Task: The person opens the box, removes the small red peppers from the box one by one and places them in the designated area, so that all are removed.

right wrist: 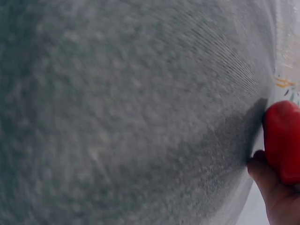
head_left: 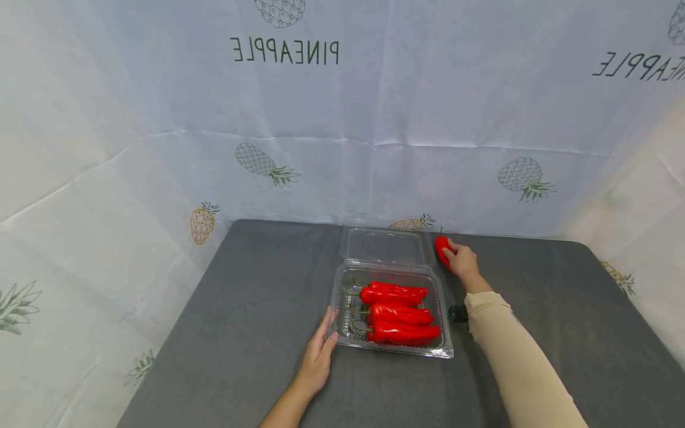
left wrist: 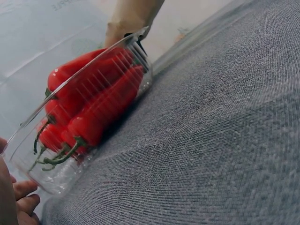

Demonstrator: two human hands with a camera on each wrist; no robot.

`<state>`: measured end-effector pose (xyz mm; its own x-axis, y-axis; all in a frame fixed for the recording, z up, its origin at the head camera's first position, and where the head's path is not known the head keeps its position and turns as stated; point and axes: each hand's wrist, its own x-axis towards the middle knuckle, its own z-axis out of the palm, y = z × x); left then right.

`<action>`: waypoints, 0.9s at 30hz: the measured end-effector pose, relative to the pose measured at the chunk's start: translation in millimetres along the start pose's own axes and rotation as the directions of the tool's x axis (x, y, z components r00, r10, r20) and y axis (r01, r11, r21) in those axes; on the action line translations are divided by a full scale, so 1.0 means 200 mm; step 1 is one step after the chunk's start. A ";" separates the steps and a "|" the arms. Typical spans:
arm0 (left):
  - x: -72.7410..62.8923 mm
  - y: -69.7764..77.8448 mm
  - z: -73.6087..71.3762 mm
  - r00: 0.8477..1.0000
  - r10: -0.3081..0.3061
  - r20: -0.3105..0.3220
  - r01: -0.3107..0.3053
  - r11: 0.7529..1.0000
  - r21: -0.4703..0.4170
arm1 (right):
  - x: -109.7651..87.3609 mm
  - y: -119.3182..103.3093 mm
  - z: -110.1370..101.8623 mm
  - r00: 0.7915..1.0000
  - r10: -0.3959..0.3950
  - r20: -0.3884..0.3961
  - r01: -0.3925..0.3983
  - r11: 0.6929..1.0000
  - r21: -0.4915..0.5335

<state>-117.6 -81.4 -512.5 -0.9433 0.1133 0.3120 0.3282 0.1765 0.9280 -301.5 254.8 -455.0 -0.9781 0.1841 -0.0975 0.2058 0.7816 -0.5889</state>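
Observation:
A clear plastic clamshell box (head_left: 342, 279) lies with its lid (head_left: 385, 245) folded back on the table. Several long red peppers (head_left: 401, 313) lie side by side in its base, green stems to the left. My left hand (head_left: 317, 359) holds the box by its front left edge, thumb at the rim; in the left wrist view its fingers (left wrist: 27, 199) curl beside the wall. Beyond the box's right side, my right hand (head_left: 462, 260) grips another red pepper (head_left: 442, 251), also seen in the right wrist view (right wrist: 283, 140). Part of that pepper is hidden by the hand.
A grey cloth covers the table (head_left: 257, 297). A dark wrist device (head_left: 458, 314) shows by the right sleeve (head_left: 519, 356), close to the box's right wall. Behind the table's far edge hangs a white curtain (head_left: 342, 184) printed with pineapples.

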 end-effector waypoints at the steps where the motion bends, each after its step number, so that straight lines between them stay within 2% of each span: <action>1: 0.00 0.00 0.00 1.000 0.000 0.000 0.000 1.000 -0.002 | 0.00 0.00 0.00 1.000 -0.003 -0.001 0.003 1.000 -0.008; 6: 0.00 -0.01 0.01 1.000 0.002 -0.003 -0.002 1.000 -0.012 | -0.01 0.00 0.02 0.999 -0.032 -0.038 0.030 0.999 -0.038; 10: 0.00 -0.01 0.01 1.000 0.011 -0.010 -0.011 1.000 -0.009 | 0.00 0.00 0.03 0.999 -0.028 -0.030 0.026 0.997 -0.069; 14: 0.00 -0.01 0.00 1.000 -0.001 -0.014 0.001 1.000 0.000 | 0.09 0.08 0.08 1.000 -0.017 -0.019 0.016 0.999 -0.046; 15: 0.00 -0.01 0.00 1.000 -0.006 -0.013 0.006 1.000 0.003 | 0.14 0.14 0.10 0.997 -0.054 -0.048 0.052 0.998 -0.034; 18: 0.00 0.00 0.00 1.000 -0.018 -0.004 0.018 1.000 0.010 | 0.19 0.20 0.11 0.998 -0.058 -0.019 0.058 0.998 -0.022; 21: 0.00 0.00 0.00 1.000 -0.026 0.001 0.026 1.000 0.004 | 0.16 0.15 0.08 0.999 -0.051 0.016 0.052 0.998 -0.023; 22: 0.00 0.00 0.00 1.000 -0.028 0.001 0.028 1.000 0.002 | 0.12 0.09 0.05 0.998 -0.016 0.057 0.018 0.999 -0.033; 27: 0.00 -0.01 0.00 1.000 -0.018 -0.006 0.018 1.000 0.003 | 0.04 0.01 -0.02 0.997 -0.023 0.077 0.027 0.998 -0.048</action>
<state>-118.0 -81.6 -514.1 -0.9492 0.1046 0.2968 0.3117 0.1814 0.9327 -309.0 260.5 -454.0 -0.9821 0.1199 -0.1451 0.1809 0.8141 -0.5519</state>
